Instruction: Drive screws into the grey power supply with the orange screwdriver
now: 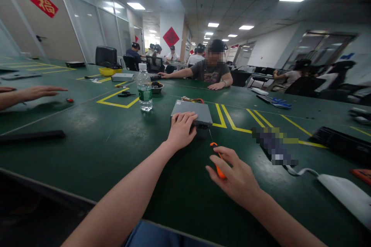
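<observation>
You are pressing your left hand point(182, 130) down on the near edge of the box point(194, 111), with the fingers lying close together across the lid and gripping nothing. Your right hand point(235, 179) is pinching the orange handle of the screwdriver point(214, 146) between thumb and fingers, and its thin shaft is pointing at the box's near corner. The box is lying flat on the table point(95, 142) straight ahead of you, just beside a yellow line, with wires point(193, 100) sticking out at its far side.

The box is looking like grey sheet metal: stiff, probably fairly heavy, and smooth enough that it may be sliding under a light touch. The lid and the side walls are offering the firmest hold, and the wires are looking soft and easy to snag. The screwdriver is looking light and rigid, with the handle giving the surest grip.

You are seeing one box, one screwdriver, one bundle of wires and one bottle point(144, 88) standing well to the left
</observation>
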`<state>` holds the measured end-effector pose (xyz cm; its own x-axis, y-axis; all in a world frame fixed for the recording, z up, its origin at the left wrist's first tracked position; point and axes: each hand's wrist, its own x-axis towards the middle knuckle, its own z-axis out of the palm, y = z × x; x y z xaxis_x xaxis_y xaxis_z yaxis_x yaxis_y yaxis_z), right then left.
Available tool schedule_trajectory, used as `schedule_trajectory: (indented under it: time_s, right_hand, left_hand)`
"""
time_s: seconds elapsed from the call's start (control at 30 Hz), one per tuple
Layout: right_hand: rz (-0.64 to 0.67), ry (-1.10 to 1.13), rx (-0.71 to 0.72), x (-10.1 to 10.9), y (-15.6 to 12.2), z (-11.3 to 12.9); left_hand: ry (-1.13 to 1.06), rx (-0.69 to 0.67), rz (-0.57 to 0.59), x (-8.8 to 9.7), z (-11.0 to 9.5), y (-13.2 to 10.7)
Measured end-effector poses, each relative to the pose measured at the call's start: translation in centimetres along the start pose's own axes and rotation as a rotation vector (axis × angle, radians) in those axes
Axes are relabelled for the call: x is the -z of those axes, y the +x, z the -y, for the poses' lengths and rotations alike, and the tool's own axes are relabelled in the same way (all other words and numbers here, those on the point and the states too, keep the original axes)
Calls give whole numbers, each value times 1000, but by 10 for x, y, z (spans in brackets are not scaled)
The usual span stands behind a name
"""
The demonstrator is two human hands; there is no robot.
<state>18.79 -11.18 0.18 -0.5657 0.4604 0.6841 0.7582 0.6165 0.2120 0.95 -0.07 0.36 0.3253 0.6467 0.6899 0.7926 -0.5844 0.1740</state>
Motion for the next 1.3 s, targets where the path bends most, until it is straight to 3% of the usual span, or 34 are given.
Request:
schedule_trajectory:
  time_s: [0.1,0.2,0.3,0.43,0.57,0.83,1.17,1.3]
  right_hand:
    - [14,-1,10,0,2,2]
    - [-74,-98,71,1,5,-1]
    - [-148,-138,40,4,6,-5]
    - [-88,-34,-53,7,5,-5]
    - [17,28,-55,5,4,2]
    - [-145,-185,20,9,8,-6]
    - [34,-125,0,2,7,5]
    - [-20,-79,-3,0,8,-1]
  left_hand:
    - [0,0,-1,1,0,0]
    - [-3,3,7,1,-1,0]
    - [-6,4,9,1,-1,0]
    - [-9,0,1,0,-1,0]
    - [-11,-1,2,0,0,0]
    - [3,10,21,-1,0,0]
    - [-7,-4,1,-1,0,0]
    - [-5,2,-5,-2,0,0]
